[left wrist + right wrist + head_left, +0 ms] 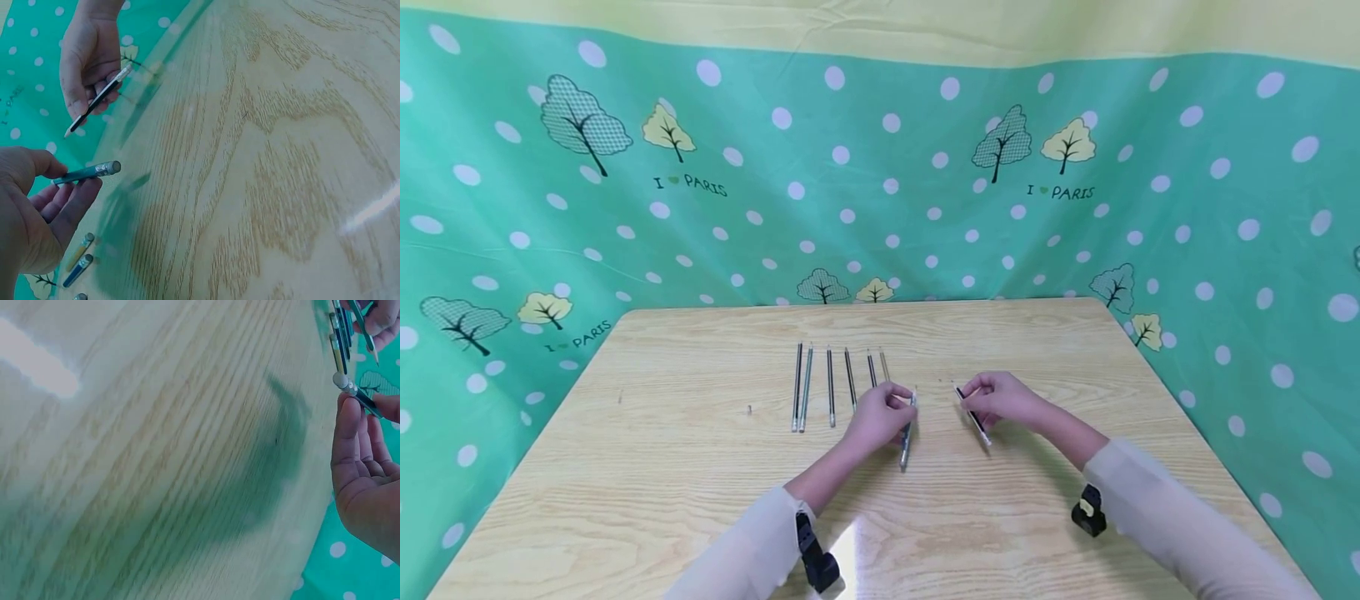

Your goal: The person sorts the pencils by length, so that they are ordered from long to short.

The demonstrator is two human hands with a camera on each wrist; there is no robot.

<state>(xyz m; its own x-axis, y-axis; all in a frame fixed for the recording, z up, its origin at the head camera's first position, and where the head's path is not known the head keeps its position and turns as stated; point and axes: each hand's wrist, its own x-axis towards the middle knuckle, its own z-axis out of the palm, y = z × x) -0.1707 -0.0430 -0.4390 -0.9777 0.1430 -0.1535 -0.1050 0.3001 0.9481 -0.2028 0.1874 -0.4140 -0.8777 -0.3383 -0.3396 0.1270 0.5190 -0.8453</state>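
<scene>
My left hand (pixel 876 412) pinches a teal pencil (pixel 87 173) between thumb and fingers, its eraser end pointing back toward me. To the right, my right hand (pixel 1003 398) pinches a black pencil (pixel 978 423) with a pale eraser end, slanted with its tip up and to the left. In the left wrist view the two pencils are apart, both held over the wooden table (pixel 262 125). Several pencils lie roughly side by side left of the hands, among them a teal one (pixel 807 387) and a dark one (pixel 831 387).
Left of the row, a small pale bit (pixel 749 410) lies on the wooden tabletop (pixel 685 475). Behind the table hangs a green dotted cloth (pixel 865 225) with trees. Black wrist cameras sit at both sleeves, the left one (pixel 817 557) low over the table.
</scene>
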